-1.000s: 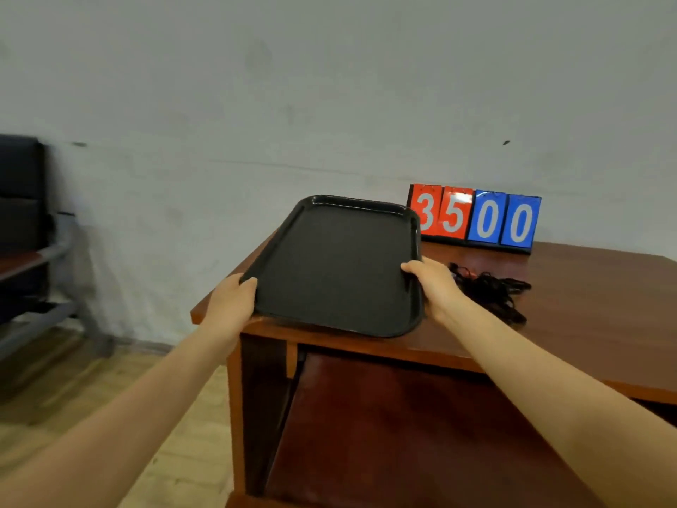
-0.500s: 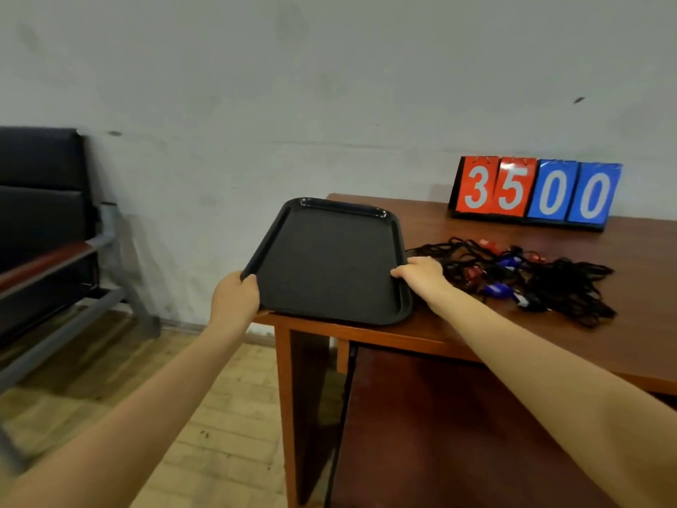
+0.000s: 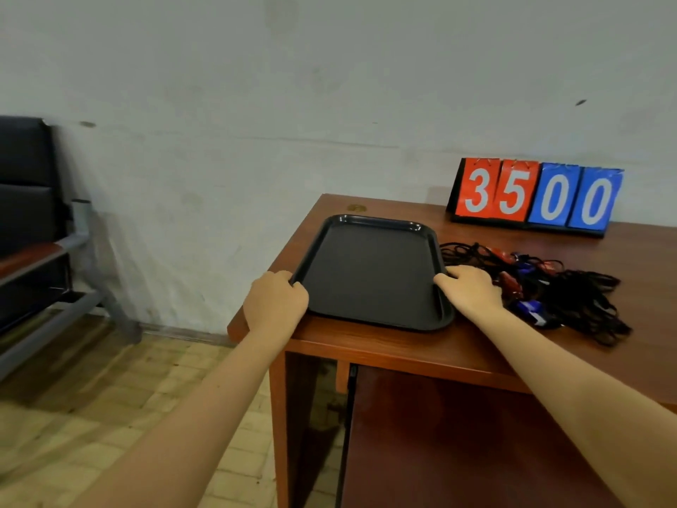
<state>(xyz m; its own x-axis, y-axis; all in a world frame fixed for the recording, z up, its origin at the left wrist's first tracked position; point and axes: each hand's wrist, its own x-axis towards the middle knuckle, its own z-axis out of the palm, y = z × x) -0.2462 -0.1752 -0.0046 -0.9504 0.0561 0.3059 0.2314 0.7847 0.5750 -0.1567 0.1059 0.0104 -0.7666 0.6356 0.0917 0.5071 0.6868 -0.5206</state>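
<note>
Two rims of the tray, at the desk's near left corner, were gripped: left hand curled round one, right hand the other, thumb hidden.

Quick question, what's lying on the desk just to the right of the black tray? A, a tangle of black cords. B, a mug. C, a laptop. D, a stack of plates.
A: a tangle of black cords with red and blue bits lies on the desk right beside the black tray.
</note>
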